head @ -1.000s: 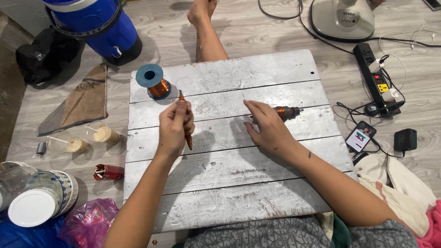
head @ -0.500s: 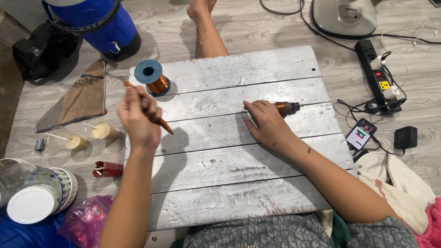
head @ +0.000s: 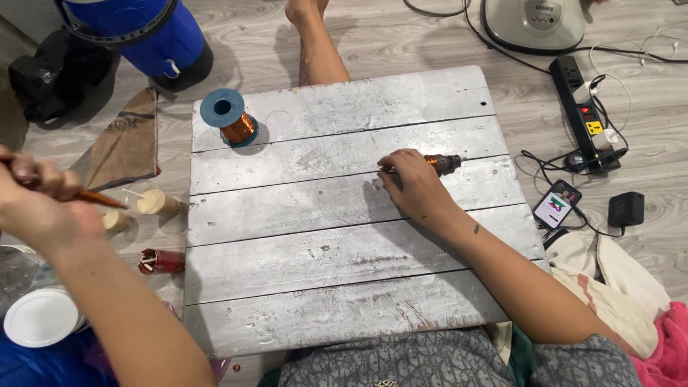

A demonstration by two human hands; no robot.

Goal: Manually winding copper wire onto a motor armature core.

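Fingers of your right hand (head: 416,188) curl down and pinch a small copper-wound coil piece (head: 442,164), pressing it against the whitewashed plank board (head: 344,287); the coil's dark end sticks out just past your fingertips on the far side. Fingers of your left hand (head: 39,204) close in a fist around a thin reddish-brown stick (head: 97,198), whose tip pokes out beyond your knuckles, off the board's left edge and above the floor.

Beyond your right fingers, well apart toward the board's far left corner, a blue spool of copper wire (head: 229,118) stands upright. Just beside the stick's tip, two cream-coloured thread spools (head: 154,203) lie on the floor, and nearer you a red spool (head: 162,261) lies on its side. Close under your left wrist sits a white lid (head: 39,317). To the right of your right hand, off the board, lie a smartphone (head: 558,203), a black adapter (head: 626,210) and a power strip (head: 584,115).
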